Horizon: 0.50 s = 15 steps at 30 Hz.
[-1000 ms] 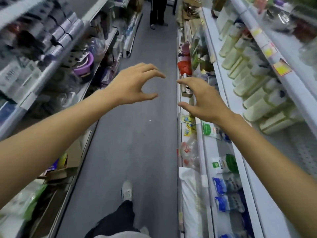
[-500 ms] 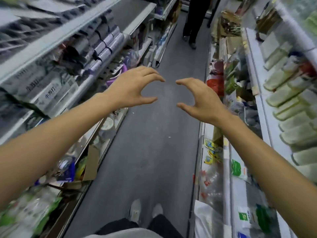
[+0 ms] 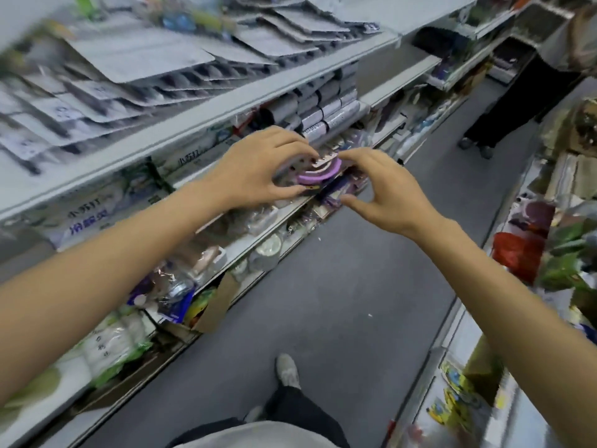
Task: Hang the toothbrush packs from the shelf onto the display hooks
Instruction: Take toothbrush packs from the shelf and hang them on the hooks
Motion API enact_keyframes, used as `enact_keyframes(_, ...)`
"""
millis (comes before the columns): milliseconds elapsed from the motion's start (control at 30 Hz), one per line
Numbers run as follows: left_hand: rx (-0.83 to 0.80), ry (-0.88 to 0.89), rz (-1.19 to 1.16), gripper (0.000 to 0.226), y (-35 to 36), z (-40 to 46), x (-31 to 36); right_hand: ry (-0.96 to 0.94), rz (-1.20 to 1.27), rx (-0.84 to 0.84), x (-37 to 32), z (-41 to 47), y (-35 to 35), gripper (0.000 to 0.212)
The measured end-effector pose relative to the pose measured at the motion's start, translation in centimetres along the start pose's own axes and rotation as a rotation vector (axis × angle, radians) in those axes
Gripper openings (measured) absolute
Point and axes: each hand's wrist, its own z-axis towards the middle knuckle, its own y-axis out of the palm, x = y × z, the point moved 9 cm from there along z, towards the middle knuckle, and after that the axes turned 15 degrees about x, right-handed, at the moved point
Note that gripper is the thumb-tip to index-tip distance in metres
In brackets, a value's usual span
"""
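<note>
Upper-shelf packs motion-blurred, labels unreadable; bystander cut off at top edge; toothbrush packs not identifiable.

Both arms reach forward toward the middle of the frame. The left hand and the right hand sit close together, fingers curled, at a purple round item on the shelf that runs across the left side; whether either grips it is unclear. Flat grey packs fill the upper left. Another person's dark trousers show at upper right on the grey floor.
</note>
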Motion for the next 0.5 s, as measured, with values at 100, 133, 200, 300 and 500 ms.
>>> enact_keyframes(100, 0.032, -0.098, 0.065, 0.05, -1.6, -0.3, -2.9, -0.089, 0.049, -0.001, -0.4, 3.8, 1.7, 0.063)
enact_keyframes(133, 0.038, -0.129, 0.081, 0.05, -2.1, -0.4, -3.7, -0.109, 0.064, -0.003, -0.5, 4.9, 2.2, 0.063)
enact_keyframes(200, 0.04, -0.176, 0.157, 0.051, -3.2, -0.6, -5.4, -0.178, 0.102, -0.032, -0.8, 7.5, 3.4, 0.063)
enact_keyframes(300, 0.062, -0.252, 0.267, 0.051, -5.2, -1.0, -7.9, -0.305, 0.188, -0.045, -2.0, 11.6, 5.1, 0.062)
enact_keyframes(500, 0.096, -0.383, 0.458, 0.051, -8.7, -2.7, -10.5, -0.48, 0.286, -0.043, -5.2, 17.2, 7.8, 0.061)
